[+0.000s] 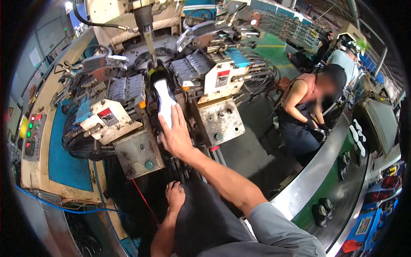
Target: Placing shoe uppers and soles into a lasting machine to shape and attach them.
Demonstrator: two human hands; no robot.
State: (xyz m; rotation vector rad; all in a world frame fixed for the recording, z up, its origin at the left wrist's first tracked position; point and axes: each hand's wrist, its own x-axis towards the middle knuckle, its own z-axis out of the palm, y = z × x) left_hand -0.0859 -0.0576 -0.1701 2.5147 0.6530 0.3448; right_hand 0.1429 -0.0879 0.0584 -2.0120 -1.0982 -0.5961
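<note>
A dark shoe upper (150, 70) sits sole side up in the machine, its toe below the vertical rod (149, 41). A white insole-shaped piece (163, 93) lies along it. My right hand (176, 136) rests on the near end of this white piece, fingers stretched out, thumb at its left side. The underside of the palm is hidden. Lower down, my left hand (175, 195) lies beside my dark-trousered leg with loosely bent fingers and nothing visible in it. Ridged metal clamp blocks (191, 66) flank the shoe.
Left of the machine stands a control panel (32, 136) with lit buttons. Metal plates (221, 122) jut toward me. At right, a conveyor (305, 206) carries dark shoes (322, 213) and white sole-shaped pieces (358, 137). A co-worker (305, 109) bends over beside it. A blue hose (64, 208) runs low left.
</note>
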